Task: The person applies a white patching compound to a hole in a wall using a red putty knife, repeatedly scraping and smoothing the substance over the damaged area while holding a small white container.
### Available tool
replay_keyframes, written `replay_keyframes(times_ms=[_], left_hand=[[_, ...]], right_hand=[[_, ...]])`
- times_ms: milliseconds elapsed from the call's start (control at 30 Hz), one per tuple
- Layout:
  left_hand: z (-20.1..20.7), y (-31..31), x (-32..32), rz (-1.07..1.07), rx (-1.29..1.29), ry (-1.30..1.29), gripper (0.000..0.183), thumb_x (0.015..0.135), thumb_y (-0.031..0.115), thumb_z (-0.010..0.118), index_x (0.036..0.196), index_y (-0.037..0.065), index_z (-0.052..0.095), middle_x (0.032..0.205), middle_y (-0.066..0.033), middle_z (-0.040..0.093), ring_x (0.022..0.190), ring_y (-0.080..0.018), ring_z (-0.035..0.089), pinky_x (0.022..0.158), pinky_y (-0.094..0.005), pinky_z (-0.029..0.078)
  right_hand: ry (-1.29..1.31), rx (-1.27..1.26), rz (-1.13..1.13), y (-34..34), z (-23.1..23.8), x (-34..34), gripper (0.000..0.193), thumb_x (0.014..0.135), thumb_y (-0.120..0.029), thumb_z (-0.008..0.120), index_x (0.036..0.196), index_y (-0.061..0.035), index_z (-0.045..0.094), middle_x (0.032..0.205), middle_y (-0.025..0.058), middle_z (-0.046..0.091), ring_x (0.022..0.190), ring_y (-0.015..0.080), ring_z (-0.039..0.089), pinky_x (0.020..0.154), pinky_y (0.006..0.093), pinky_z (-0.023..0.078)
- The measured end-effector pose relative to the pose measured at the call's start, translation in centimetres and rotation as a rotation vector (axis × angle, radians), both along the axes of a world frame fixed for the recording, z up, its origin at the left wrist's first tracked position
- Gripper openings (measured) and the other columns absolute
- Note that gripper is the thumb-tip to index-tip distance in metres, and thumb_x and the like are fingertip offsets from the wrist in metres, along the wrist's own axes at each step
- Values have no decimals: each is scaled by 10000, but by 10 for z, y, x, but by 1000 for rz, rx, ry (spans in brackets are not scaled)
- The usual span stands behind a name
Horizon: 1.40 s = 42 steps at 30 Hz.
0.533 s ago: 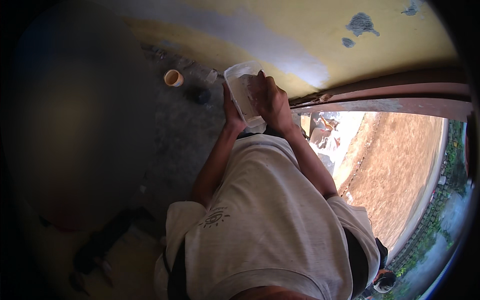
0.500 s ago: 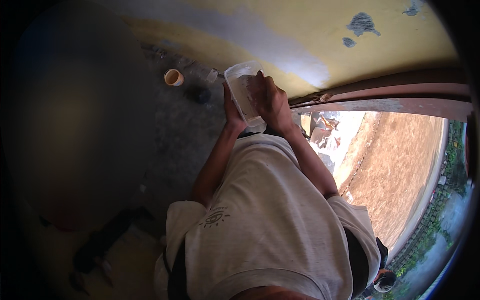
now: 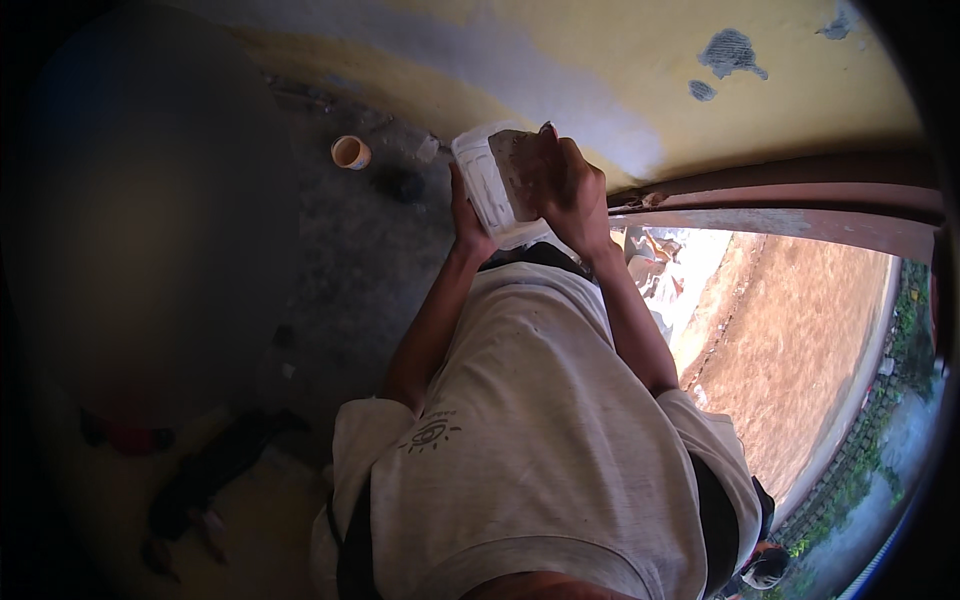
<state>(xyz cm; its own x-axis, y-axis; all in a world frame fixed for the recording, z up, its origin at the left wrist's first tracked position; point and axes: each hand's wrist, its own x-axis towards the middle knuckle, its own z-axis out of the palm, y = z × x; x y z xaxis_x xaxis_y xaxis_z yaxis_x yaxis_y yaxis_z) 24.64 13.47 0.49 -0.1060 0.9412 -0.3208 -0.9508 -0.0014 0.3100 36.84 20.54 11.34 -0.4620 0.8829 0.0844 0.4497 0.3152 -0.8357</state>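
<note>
Single head-worn fisheye view, looking steeply down, close over the torso

A small orange cup (image 3: 350, 152) stands on the grey concrete floor (image 3: 330, 290) near the foot of a yellow wall (image 3: 600, 70) with patches of peeled paint. A reddish-brown rail (image 3: 780, 205) runs along the wall's lower edge on the right. Beyond it lies bare reddish ground (image 3: 800, 350), edged by greenery (image 3: 905, 340).
</note>
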Motion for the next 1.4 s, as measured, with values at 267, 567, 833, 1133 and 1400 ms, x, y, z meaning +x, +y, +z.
replay_keyframes(times_ms=[267, 567, 833, 1133, 1400], left_hand=[[6, 19, 3, 11, 39, -51, 824, 971, 724, 287, 1513, 107, 359, 1452, -135, 497, 1310, -314, 517, 1090, -494, 434], [10, 33, 22, -10, 5, -4, 804, 975, 718, 283, 1507, 120, 368, 1452, -120, 496, 1320, -298, 506, 1081, -480, 439], [9, 35, 30, -6, 15, 22, 816, 970, 724, 295, 1527, 129, 339, 1481, -119, 465, 1347, -301, 480, 1106, -486, 408], [11, 33, 36, 21, 10, 11, 833, 954, 751, 305, 1509, 133, 370, 1459, -88, 485, 1327, -255, 493, 1071, -448, 438], [10, 30, 34, 5, 64, -47, 844, 951, 751, 303, 1511, 123, 366, 1471, -112, 476, 1326, -293, 499, 1082, -473, 441]], right_hand=[[-29, 25, -30, 23, 6, 6, 253, 925, -155, 640, 1083, 22, 554, 775, 298, 647, 756, 474, 655, 614, 499, 523], [-121, -49, -24, 42, -21, 15, 314, 943, -171, 599, 1152, 52, 529, 894, 305, 648, 791, 478, 655, 639, 532, 540], [-143, 57, -44, 44, -21, 20, 318, 943, -167, 601, 1158, 43, 498, 838, 304, 648, 788, 473, 670, 619, 490, 539], [-103, 22, -30, 43, -19, 20, 337, 940, -163, 598, 1190, 40, 496, 883, 289, 661, 823, 494, 655, 647, 497, 547], [-39, -160, -33, 40, -10, 27, 307, 955, -162, 591, 1172, 48, 535, 927, 264, 670, 795, 357, 700, 682, 388, 551]])
